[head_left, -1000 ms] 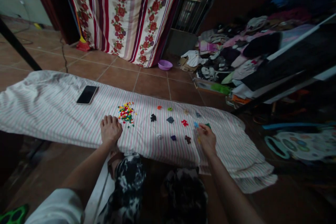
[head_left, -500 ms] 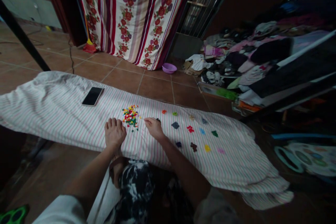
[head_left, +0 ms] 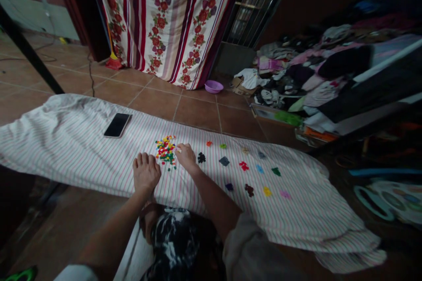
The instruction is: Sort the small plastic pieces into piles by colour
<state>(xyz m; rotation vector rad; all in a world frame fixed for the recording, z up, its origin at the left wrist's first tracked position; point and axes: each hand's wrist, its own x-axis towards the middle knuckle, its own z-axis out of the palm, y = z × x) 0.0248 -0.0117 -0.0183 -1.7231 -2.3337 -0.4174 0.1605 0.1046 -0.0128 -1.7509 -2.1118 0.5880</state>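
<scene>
Left hand (head_left: 147, 173), fingers loosely spread on white striped cloth (head_left: 82, 142), could tug it, scattering a multicoloured heap of tiny pieces (head_left: 165, 150); right hand (head_left: 187, 158), fingers curled, grip unclear.

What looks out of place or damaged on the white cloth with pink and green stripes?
A few tiny green pieces lie just apart from the near edge of the heap of small mixed-colour pieces, so they look like strays. The cloth is rumpled toward both ends. No damage shows, but the pieces are tiny.
</scene>
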